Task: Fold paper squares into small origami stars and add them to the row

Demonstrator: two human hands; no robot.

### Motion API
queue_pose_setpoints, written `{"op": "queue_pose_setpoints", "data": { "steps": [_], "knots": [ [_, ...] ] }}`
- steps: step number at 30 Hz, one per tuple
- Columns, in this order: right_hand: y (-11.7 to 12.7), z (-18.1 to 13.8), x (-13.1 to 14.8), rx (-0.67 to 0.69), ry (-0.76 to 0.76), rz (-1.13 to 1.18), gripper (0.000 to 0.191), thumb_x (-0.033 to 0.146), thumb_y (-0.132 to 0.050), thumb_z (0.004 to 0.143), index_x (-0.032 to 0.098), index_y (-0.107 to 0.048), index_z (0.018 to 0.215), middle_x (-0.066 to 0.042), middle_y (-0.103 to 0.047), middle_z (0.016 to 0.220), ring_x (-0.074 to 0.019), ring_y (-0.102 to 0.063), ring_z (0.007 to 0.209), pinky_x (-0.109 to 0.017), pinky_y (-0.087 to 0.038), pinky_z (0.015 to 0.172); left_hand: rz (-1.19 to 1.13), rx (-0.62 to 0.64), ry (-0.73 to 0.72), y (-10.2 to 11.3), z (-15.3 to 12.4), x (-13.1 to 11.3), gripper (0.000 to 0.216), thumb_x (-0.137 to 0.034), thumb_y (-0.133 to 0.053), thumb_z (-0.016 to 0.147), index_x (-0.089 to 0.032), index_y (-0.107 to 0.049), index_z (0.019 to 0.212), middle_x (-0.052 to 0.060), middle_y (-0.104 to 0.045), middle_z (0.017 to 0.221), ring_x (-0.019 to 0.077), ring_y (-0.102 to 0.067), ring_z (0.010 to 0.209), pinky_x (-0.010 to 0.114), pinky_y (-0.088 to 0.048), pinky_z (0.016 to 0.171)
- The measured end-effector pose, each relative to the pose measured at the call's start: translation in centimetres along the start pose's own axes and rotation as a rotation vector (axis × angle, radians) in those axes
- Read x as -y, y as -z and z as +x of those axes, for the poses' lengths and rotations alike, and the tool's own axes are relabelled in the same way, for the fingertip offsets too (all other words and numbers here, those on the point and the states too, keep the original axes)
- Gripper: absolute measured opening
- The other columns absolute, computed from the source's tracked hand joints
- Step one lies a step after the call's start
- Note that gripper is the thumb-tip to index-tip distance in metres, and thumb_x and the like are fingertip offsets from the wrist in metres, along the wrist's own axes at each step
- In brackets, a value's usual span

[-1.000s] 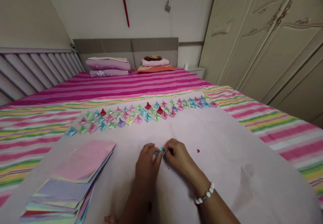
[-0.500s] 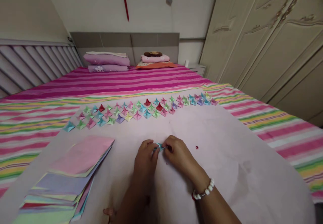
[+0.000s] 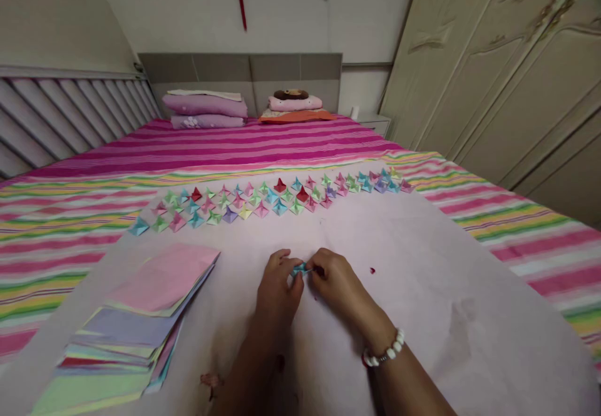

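Note:
My left hand (image 3: 278,288) and my right hand (image 3: 339,284) meet over the pale pink sheet (image 3: 422,291) spread on the bed. Both pinch a small blue folded paper piece (image 3: 299,269) between their fingertips, low over the sheet. A white bead bracelet (image 3: 385,352) circles my right wrist. Beyond my hands, several small folded paper shapes (image 3: 277,198) in pink, blue, green, red and purple lie in rows across the sheet. A fanned stack of coloured paper squares (image 3: 141,316), pink on top, lies to the left of my left hand.
The bed has a striped pink, green and yellow cover (image 3: 70,216). Folded pillows and bedding (image 3: 206,109) sit by the grey headboard. A cream wardrobe (image 3: 507,72) stands along the right. A tiny red scrap (image 3: 372,271) lies right of my hands.
My hands stay together on the blue piece and the fingers shift slightly on it. The view has tipped down and a little to the right.

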State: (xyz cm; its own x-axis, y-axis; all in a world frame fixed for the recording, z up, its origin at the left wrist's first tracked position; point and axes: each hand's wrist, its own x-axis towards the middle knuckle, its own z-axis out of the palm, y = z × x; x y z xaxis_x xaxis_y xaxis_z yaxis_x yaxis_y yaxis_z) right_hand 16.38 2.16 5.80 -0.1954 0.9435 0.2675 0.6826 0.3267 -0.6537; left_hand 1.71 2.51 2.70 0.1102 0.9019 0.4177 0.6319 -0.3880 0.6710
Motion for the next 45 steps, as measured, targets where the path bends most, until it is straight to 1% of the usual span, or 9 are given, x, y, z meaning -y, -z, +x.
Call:
{"op": "queue_pose_setpoints", "data": {
  "steps": [8, 11, 14, 19, 23, 27, 30, 37, 45],
  "knots": [
    [0.4, -0.1, 0.4, 0.029, 0.002, -0.022, 0.024, -0.002, -0.054, 0.071, 0.017, -0.067, 0.078, -0.001, -0.062, 0.075, -0.0128, -0.054, 0.064, -0.022, -0.038, 0.061, -0.022, 0.087, 0.017, 0.4, 0.2, 0.2, 0.024, -0.01, -0.046, 0.083, -0.018, -0.068, 0.088, 0.011, -0.058, 0.111, 0.0248, -0.053, 0.117, 0.042, -0.049, 0.093],
    [0.6, -0.2, 0.7, 0.049, -0.001, -0.042, 0.019, 0.001, -0.055, 0.074, 0.017, -0.066, 0.075, 0.0, -0.061, 0.072, -0.012, -0.052, 0.061, -0.022, -0.036, 0.058, -0.069, 0.057, 0.027, 0.3, 0.2, 0.3, 0.022, -0.014, -0.047, 0.084, -0.018, -0.068, 0.088, 0.011, -0.058, 0.112, 0.0243, -0.055, 0.115, 0.04, -0.051, 0.089],
    [0.7, -0.2, 0.8, 0.028, -0.01, -0.058, 0.016, 0.005, -0.055, 0.077, 0.016, -0.065, 0.072, -0.001, -0.062, 0.07, -0.0124, -0.053, 0.061, -0.022, -0.035, 0.057, -0.098, -0.037, 0.008, 0.0, 0.2, 0.2, 0.024, -0.022, -0.052, 0.084, -0.019, -0.067, 0.103, 0.012, -0.056, 0.12, 0.0239, -0.055, 0.113, 0.039, -0.052, 0.088],
    [0.8, 0.2, 0.6, -0.126, -0.077, -0.026, 0.017, 0.005, -0.054, 0.076, 0.017, -0.066, 0.071, -0.002, -0.063, 0.07, -0.0133, -0.055, 0.061, -0.023, -0.038, 0.059, -0.095, -0.171, 0.027, -0.2, 0.3, 0.2, 0.036, -0.03, -0.052, 0.086, -0.019, -0.058, 0.12, 0.013, -0.051, 0.13, 0.0252, -0.05, 0.121, 0.043, -0.049, 0.095],
    [1.4, 0.5, -0.1, -0.329, -0.118, 0.091, 0.016, 0.01, -0.054, 0.075, 0.017, -0.068, 0.076, -0.004, -0.066, 0.073, -0.0147, -0.058, 0.063, -0.024, -0.042, 0.06, -0.082, -0.124, 0.054, -0.4, 0.2, 0.9, 0.036, -0.031, -0.05, 0.086, -0.014, -0.06, 0.116, 0.016, -0.052, 0.128, 0.028, -0.05, 0.122, 0.047, -0.05, 0.095],
    [2.3, 1.5, -1.4, -0.541, -0.183, 0.163, 0.016, 0.02, -0.053, 0.077, 0.017, -0.069, 0.076, -0.004, -0.068, 0.073, -0.0162, -0.059, 0.061, -0.025, -0.045, 0.057, -0.019, -0.085, 0.003, -0.8, 0.1, 1.6, 0.034, -0.028, -0.049, 0.085, -0.012, -0.063, 0.111, 0.017, -0.056, 0.124, 0.0289, -0.054, 0.117, 0.05, -0.047, 0.098],
    [3.3, 3.3, -2.9, -0.594, -0.288, 0.097, 0.016, 0.024, -0.054, 0.075, 0.018, -0.069, 0.076, -0.004, -0.07, 0.072, -0.017, -0.061, 0.062, -0.025, -0.046, 0.057, 0.002, -0.07, -0.011, -1.0, 0.0, 1.8, 0.032, -0.027, -0.048, 0.085, -0.011, -0.064, 0.108, 0.017, -0.058, 0.122, 0.0288, -0.056, 0.115, 0.05, -0.047, 0.099],
    [5.7, 8.2, -6.6, -0.582, -0.389, -0.111, 0.02, 0.014, -0.05, 0.073, 0.016, -0.069, 0.069, -0.006, -0.07, 0.07, -0.0185, -0.061, 0.066, -0.025, -0.039, 0.057, 0.003, -0.054, -0.002, -0.9, -0.1, 1.7, 0.032, -0.026, -0.047, 0.085, -0.012, -0.065, 0.107, 0.017, -0.059, 0.12, 0.0279, -0.058, 0.114, 0.049, -0.048, 0.097],
    [4.7, 10.4, -8.4, -0.507, -0.501, -0.305, 0.023, 0.01, -0.051, 0.075, 0.016, -0.072, 0.075, -0.009, -0.072, 0.077, -0.0176, -0.06, 0.068, -0.024, -0.032, 0.054, 0.001, -0.054, 0.023, -1.1, -0.1, 1.7, 0.031, -0.026, -0.047, 0.084, -0.014, -0.065, 0.106, 0.015, -0.059, 0.12, 0.0273, -0.058, 0.114, 0.049, -0.048, 0.098]
  ]
}}
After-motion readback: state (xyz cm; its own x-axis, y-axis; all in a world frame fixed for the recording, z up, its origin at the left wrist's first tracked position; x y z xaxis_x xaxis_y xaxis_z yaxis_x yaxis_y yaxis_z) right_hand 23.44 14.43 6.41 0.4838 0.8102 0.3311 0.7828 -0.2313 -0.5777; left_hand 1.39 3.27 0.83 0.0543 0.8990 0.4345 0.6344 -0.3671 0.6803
